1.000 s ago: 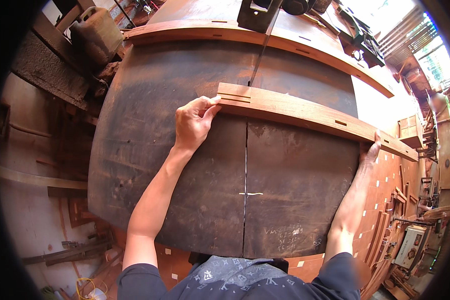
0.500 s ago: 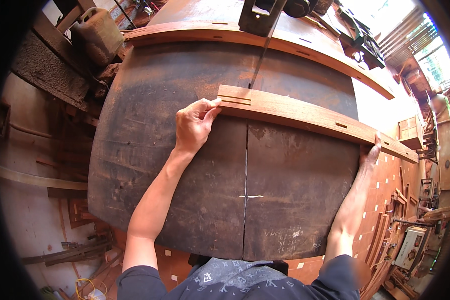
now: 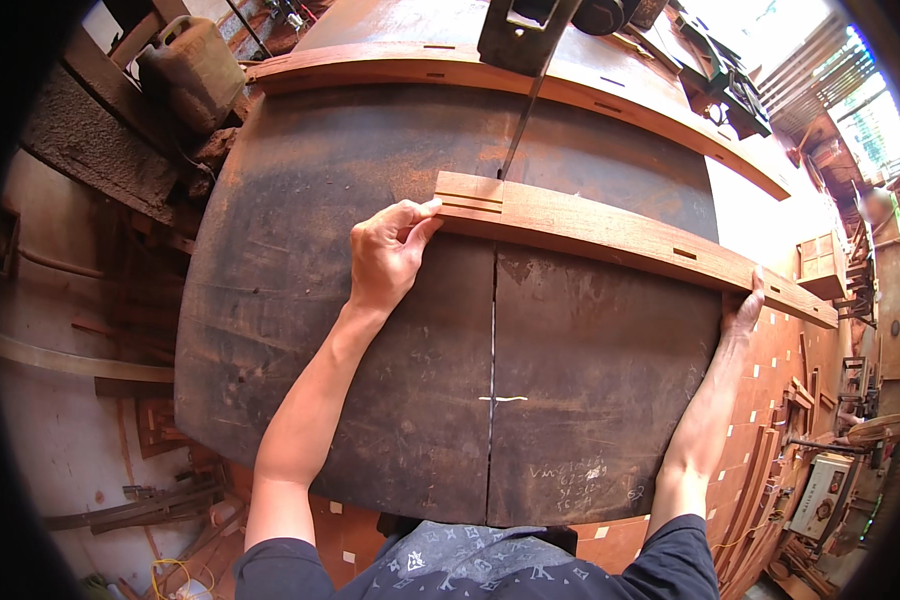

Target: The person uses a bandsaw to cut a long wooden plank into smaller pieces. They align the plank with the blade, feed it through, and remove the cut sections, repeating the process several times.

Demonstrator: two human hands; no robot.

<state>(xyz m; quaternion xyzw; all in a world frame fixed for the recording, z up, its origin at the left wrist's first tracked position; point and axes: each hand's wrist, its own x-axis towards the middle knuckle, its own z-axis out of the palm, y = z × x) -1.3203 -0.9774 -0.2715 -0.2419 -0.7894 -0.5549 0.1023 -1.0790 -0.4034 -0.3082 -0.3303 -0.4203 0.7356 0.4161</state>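
Long wooden rail [image 3: 610, 235], slotted, flat on dark metal worktop [image 3: 300, 300] at bandsaw blade [image 3: 518, 135]. Left hand [image 3: 385, 255] pinches its left end; right hand [image 3: 740, 312] grips its right end. Tan jerrycan [image 3: 192, 70] far left.

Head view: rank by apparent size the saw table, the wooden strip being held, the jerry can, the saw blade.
1. saw table
2. wooden strip, held by the left hand and right hand
3. jerry can, though it sits farther from the camera, so unsure
4. saw blade, its visible part
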